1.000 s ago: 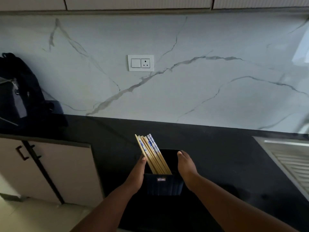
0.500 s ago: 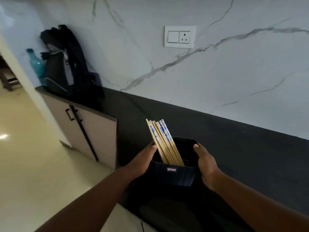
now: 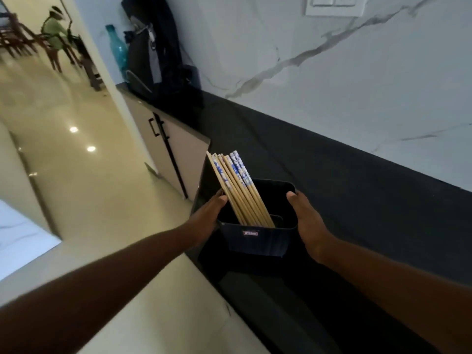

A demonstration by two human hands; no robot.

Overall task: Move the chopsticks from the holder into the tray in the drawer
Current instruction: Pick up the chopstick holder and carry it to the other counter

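A dark blue rectangular holder [image 3: 258, 238] is at the near edge of the black countertop [image 3: 357, 200]. Several wooden chopsticks [image 3: 240, 190] with blue-and-white patterned tops lean to the left inside it. My left hand [image 3: 208, 215] grips the holder's left side and my right hand [image 3: 306, 221] grips its right side. No drawer or tray is in view.
A black backpack [image 3: 158, 52] and a teal bottle [image 3: 120, 52] stand at the far left end of the counter against the marble wall. A white cabinet with a black handle [image 3: 163, 129] is below them. A wall socket [image 3: 334, 5] is at the top. A glossy floor [image 3: 63, 149] lies to the left.
The view has swung left and down, bringing the floor and far room into sight. Both hands stay on the holder, which appears to have shifted left along the counter edge.
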